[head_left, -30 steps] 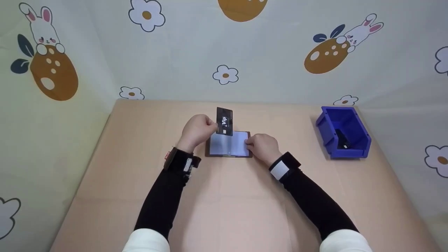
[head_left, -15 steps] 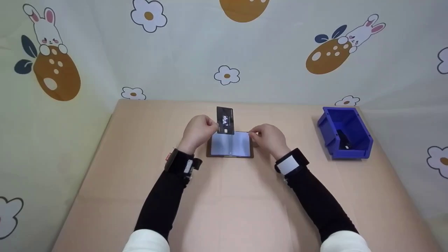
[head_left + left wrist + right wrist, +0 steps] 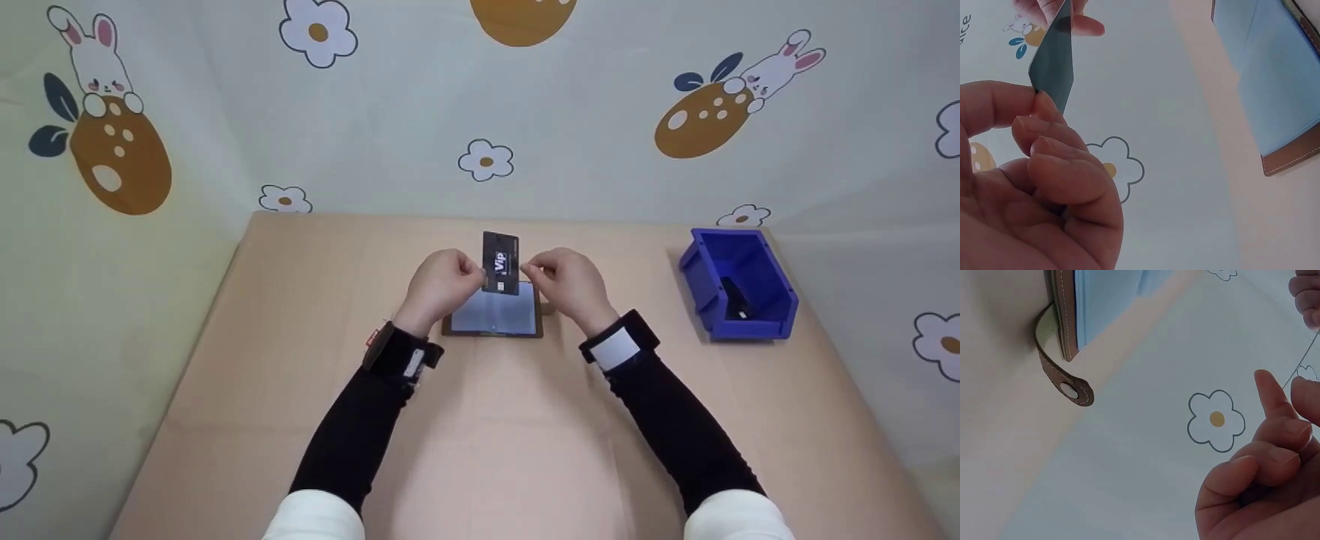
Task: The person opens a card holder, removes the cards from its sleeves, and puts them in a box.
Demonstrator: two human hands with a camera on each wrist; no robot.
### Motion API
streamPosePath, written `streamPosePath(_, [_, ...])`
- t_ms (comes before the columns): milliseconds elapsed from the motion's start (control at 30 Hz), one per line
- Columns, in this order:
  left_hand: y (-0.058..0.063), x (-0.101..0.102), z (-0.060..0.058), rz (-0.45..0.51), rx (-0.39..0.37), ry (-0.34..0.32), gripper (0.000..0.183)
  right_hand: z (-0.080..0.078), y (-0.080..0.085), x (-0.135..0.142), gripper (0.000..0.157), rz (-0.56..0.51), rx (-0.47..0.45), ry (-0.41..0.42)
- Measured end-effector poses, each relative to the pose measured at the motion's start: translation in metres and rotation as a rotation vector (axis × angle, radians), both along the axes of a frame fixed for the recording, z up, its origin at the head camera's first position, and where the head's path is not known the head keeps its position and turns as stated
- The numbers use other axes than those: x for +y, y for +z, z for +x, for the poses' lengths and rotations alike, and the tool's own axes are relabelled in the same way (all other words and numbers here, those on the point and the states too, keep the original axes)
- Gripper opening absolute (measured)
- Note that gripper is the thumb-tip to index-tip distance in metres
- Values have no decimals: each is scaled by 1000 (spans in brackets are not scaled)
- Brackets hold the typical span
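A black VIP card is held upright above an open brown card holder with pale blue sleeves, which lies flat on the table. My left hand pinches the card's lower left edge. My right hand pinches its right edge from the other side. In the left wrist view the card shows nearly edge-on, between my left fingertips and the right fingertips at the top, with the holder beyond. The right wrist view shows the holder, its snap strap and my curled right fingers.
A blue plastic bin stands at the right of the tan table, with a dark object inside. Walls with a flower and rabbit pattern close in the back and both sides.
My left hand carried the card a little to the right. My right hand lifted off the card holder's right edge and came up to pinch the card.
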State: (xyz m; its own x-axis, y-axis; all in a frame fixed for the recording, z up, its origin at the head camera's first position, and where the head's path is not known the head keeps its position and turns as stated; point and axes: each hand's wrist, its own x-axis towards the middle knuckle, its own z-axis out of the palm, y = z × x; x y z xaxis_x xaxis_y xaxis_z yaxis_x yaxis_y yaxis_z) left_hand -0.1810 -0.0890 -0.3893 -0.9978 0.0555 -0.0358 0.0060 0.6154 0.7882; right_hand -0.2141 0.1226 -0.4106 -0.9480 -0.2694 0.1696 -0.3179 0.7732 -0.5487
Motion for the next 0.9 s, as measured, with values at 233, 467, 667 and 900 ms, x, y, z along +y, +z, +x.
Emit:
streamPosePath(233, [-5, 4, -1, 24, -1, -34, 14, 0, 0, -3, 25, -15, -21, 8])
streamPosePath(467, [-11, 4, -2, 8, -1, -59, 24, 2, 1, -4, 24, -38, -25, 13])
streamPosePath(667, [-13, 5, -1, -6, 14, -63, 25, 1, 3, -2, 22, -104, -51, 7])
streamPosePath(900, [-15, 7, -2, -20, 19, -63, 31, 1, 2, -2, 20, -132, -90, -11])
